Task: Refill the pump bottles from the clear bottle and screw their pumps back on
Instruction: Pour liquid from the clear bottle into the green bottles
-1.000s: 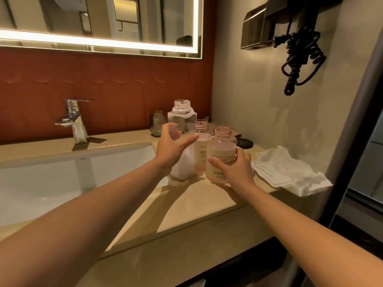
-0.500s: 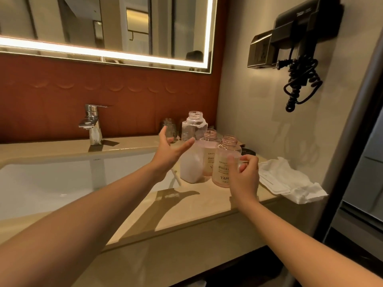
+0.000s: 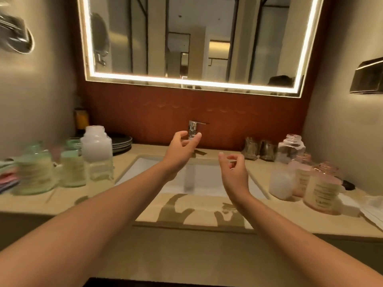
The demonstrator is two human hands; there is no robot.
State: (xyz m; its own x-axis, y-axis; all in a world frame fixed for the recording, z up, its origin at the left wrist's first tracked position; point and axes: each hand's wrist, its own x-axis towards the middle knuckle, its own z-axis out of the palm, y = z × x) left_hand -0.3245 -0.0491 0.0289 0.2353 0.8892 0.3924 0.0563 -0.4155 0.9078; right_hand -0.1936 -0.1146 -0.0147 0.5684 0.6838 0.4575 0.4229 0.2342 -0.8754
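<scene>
Left grip [image 3: 182,150], right grip [image 3: 234,172] empty, pink bottles [image 3: 323,189] apart — at right

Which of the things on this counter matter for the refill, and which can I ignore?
For the job: clear bottle; near pink pump bottle; far pink pump bottle; likely the green bottles too.
Lying about: faucet; drinking glasses; stacked plates; white cloth.

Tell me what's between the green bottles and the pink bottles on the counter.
Head view: the sink basin, with the left hand and right hand held empty above it.
</scene>
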